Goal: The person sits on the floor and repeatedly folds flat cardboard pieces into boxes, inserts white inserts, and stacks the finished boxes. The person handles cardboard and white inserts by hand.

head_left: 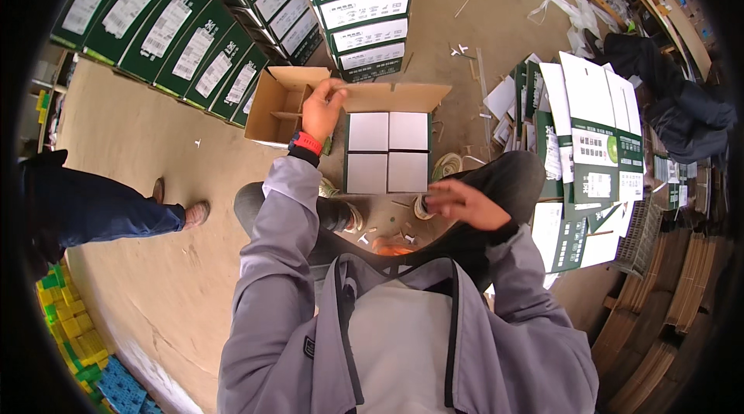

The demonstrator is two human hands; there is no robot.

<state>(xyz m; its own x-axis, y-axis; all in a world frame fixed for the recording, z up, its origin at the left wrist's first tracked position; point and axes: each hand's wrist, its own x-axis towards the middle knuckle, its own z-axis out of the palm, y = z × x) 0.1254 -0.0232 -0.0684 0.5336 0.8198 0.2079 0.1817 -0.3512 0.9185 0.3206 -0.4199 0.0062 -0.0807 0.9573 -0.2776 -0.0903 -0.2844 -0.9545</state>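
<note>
Currently the left hand (322, 110) pinches the rear flap of the open brown cardboard carton (387, 152) on the floor, four white boxes inside; right hand (465, 205) hovers loose-fingered, empty. Fold flaps squarely, carton steadied.

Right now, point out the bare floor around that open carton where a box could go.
Bare floor lies left of the open carton, between the empty carton and another person's leg. More lies behind, right of the stacked green cartons. Right side is crowded with flat carton blanks.
</note>
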